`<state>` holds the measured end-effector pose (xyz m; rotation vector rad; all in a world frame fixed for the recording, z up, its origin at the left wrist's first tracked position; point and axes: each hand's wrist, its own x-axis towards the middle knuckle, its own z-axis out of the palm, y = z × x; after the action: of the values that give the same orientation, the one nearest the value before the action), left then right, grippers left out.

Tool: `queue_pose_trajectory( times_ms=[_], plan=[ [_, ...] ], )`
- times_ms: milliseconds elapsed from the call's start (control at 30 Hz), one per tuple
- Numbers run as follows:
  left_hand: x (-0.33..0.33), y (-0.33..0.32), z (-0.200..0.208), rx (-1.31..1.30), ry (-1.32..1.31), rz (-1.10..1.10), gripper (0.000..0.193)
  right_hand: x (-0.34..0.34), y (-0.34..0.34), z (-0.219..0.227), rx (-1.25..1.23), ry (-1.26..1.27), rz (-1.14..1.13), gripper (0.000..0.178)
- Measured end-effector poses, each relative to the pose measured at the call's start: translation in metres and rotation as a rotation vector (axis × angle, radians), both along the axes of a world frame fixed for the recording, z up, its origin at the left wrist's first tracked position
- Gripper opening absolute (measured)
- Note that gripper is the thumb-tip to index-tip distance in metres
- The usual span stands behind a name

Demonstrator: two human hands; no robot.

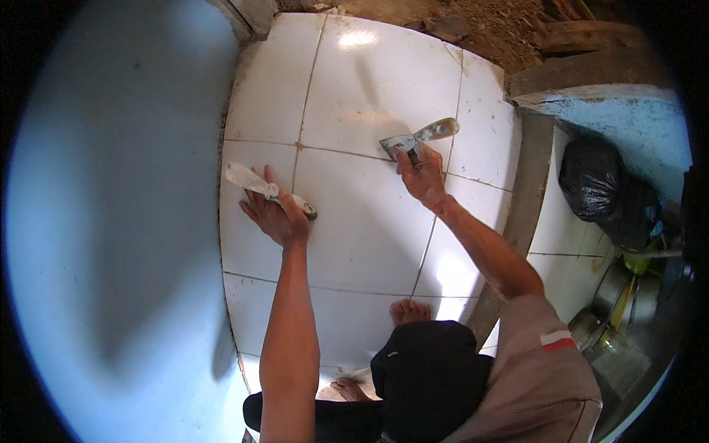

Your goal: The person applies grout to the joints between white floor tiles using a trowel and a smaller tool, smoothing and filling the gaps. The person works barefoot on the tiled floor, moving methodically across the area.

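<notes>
My left hand is closed on a putty knife caked with whitish paste. Its broad end points up and left toward the blue wall, and some of my fingers rest on or just over the tile. Farther forward and to the right, my right hand grips a second putty knife low down near its metal blade. That knife's worn handle sticks out up and right, while the blade's edge lies at or very near a joint between the white floor tiles.
A blue wall runs along the left. On the right, a grey raised sill borders the tiles, with a black plastic bag and metal pots beyond. Brown soil lies past the far edge. My bare foot stands on the tiles.
</notes>
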<state>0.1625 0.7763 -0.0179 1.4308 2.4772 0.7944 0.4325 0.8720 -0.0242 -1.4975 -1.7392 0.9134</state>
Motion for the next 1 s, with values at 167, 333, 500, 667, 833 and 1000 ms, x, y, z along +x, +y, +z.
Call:
queue_pose_trajectory(
  times_ms=[167, 333, 500, 667, 833, 1000],
  plan=[
    [0.001, -0.006, 0.006, -0.031, 0.006, -0.005, 0.065, 0.016, 0.056, 0.009, -0.223, 0.062, -0.198, 0.02],
    [-0.012, -0.007, 0.008, -0.005, -0.016, -0.057, 0.065, -0.015, 0.03, -0.002, -0.251, 0.16, -0.057, 0.018],
    [-0.029, 0.005, 0.005, 0.024, 0.003, -0.088, 0.063, -0.03, 0.027, -0.001, -0.086, 0.008, 0.023, 0.02],
    [-0.024, 0.012, 0.002, 0.046, -0.018, -0.02, 0.065, -0.016, 0.087, 0.016, -0.083, 0.083, -0.261, 0.018],
    [-0.022, 0.017, 0.0, 0.019, -0.012, -0.021, 0.07, -0.058, 0.059, -0.004, -0.162, 0.025, 0.02, 0.023],
    [-0.019, 0.02, 0.007, 0.023, -0.018, -0.037, 0.07, -0.052, 0.098, 0.011, -0.151, 0.16, -0.238, 0.025]
  ],
)
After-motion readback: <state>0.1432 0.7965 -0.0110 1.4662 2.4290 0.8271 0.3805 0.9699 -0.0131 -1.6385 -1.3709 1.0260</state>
